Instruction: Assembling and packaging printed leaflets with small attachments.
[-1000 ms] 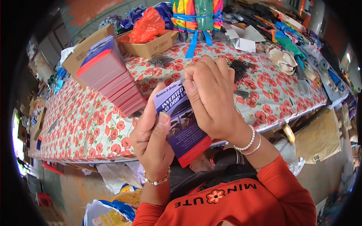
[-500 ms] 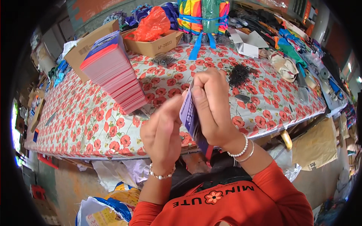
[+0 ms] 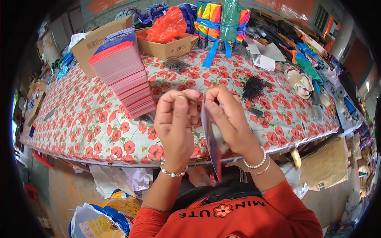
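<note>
A printed purple card [image 3: 211, 146] hangs almost edge-on in front of me, its lower end reddish. My right hand [image 3: 232, 121] pinches it near the top between thumb and fingers. Just left of the card, my left hand [image 3: 173, 123] is closed, thumb against curled fingers; whatever it may hold is too small to make out. Its fingertips are close to the card's top edge. A tall leaning stack of similar cards [image 3: 129, 79], red-edged with a purple top, stands to the left beyond my left hand. Small black pieces [image 3: 254, 88] lie in a loose heap beyond my right hand.
The table has a red-flowered cloth [image 3: 107, 139]. At the back are a cardboard box [image 3: 168, 48] with a red plastic bag [image 3: 168, 25], a rainbow-coloured bundle [image 3: 214, 20] and white cartons [image 3: 265, 55]. A dark flat piece [image 3: 255, 112] lies near my right hand.
The card has turned more edge-on in my right hand, and its face shows less. My left hand has closed into a pinch beside it. The view has shifted slightly.
</note>
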`<action>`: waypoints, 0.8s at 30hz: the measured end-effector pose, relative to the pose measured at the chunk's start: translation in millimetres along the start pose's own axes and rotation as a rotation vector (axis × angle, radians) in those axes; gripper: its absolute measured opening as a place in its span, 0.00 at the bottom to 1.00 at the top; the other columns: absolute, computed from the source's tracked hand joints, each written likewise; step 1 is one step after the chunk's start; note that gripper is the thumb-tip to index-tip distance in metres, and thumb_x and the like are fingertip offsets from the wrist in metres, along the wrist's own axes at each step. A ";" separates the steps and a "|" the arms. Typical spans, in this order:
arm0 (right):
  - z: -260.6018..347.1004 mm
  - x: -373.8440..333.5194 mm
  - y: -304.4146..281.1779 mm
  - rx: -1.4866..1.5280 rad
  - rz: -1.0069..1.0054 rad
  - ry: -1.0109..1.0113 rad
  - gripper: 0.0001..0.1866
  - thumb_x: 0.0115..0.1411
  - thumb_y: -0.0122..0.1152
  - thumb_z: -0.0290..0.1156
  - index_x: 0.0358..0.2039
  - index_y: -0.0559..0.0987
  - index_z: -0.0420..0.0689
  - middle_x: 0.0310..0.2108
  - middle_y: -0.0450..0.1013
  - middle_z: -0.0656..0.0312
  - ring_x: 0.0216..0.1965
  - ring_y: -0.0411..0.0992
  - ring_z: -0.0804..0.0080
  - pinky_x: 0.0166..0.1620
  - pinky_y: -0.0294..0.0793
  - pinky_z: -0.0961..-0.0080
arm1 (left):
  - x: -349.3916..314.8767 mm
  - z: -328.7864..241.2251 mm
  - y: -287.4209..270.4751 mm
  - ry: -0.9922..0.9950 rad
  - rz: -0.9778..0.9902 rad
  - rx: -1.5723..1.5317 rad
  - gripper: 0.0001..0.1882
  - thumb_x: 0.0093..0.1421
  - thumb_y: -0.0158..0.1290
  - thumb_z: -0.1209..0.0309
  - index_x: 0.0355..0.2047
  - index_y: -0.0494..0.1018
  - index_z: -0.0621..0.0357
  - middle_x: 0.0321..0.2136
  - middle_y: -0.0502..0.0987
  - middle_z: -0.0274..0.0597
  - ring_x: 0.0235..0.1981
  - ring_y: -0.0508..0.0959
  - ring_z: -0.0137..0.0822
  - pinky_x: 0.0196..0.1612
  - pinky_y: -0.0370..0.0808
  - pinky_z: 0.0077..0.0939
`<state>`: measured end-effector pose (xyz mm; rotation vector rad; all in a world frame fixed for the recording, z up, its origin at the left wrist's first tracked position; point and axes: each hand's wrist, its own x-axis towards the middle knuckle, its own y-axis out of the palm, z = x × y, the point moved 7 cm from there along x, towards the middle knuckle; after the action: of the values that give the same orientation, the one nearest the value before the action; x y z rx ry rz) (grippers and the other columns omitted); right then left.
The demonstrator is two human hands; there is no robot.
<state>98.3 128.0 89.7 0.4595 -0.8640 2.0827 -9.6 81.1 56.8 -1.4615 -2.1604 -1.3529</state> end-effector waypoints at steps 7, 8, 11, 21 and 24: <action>2.7 2.7 0.1 -0.085 -0.014 -0.001 0.05 0.61 0.44 0.31 0.35 0.67 0.45 0.29 0.64 0.65 0.29 0.59 0.72 0.40 0.51 0.75 | 0.8 14.3 1.5 -0.256 -0.058 -0.330 0.07 0.61 0.51 0.73 0.38 0.72 0.63 0.37 0.75 0.43 0.25 0.70 0.23 0.25 0.67 0.11; 2.5 3.2 -0.2 -0.087 -0.013 -0.002 0.05 0.61 0.44 0.31 0.35 0.67 0.45 0.29 0.64 0.65 0.29 0.59 0.72 0.40 0.51 0.75 | 0.7 13.4 0.7 -0.254 -0.058 -0.332 0.07 0.61 0.51 0.73 0.38 0.72 0.63 0.37 0.75 0.43 0.25 0.70 0.23 0.25 0.67 0.11; 7.5 5.2 -4.6 -0.135 -0.034 -0.089 0.05 0.61 0.44 0.31 0.35 0.67 0.45 0.29 0.63 0.65 0.30 0.59 0.71 0.39 0.51 0.74 | -0.6 8.0 -1.6 -0.279 0.024 -0.166 0.06 0.60 0.51 0.74 0.37 0.72 0.63 0.36 0.75 0.43 0.29 0.71 0.26 0.31 0.69 0.14; 44.7 9.8 -12.2 -0.576 0.032 -0.421 0.08 0.62 0.44 0.33 0.36 0.68 0.42 0.35 0.62 0.61 0.38 0.56 0.71 0.45 0.55 0.74 | 8.9 -11.8 6.8 -0.035 0.338 0.209 0.05 0.55 0.51 0.80 0.32 0.74 0.64 0.29 0.74 0.40 0.37 0.69 0.32 0.46 0.64 0.23; 41.0 9.3 -13.3 -0.447 0.032 -0.371 0.09 0.62 0.45 0.33 0.38 0.68 0.42 0.36 0.62 0.60 0.40 0.56 0.71 0.46 0.55 0.74 | 7.2 -10.0 8.1 -0.058 0.373 0.195 0.05 0.54 0.51 0.80 0.32 0.75 0.63 0.28 0.74 0.40 0.37 0.68 0.32 0.47 0.62 0.23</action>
<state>104.2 109.5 129.4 0.5953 -1.5192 1.7801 -9.6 78.6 71.3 -1.7303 -1.8635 -0.9562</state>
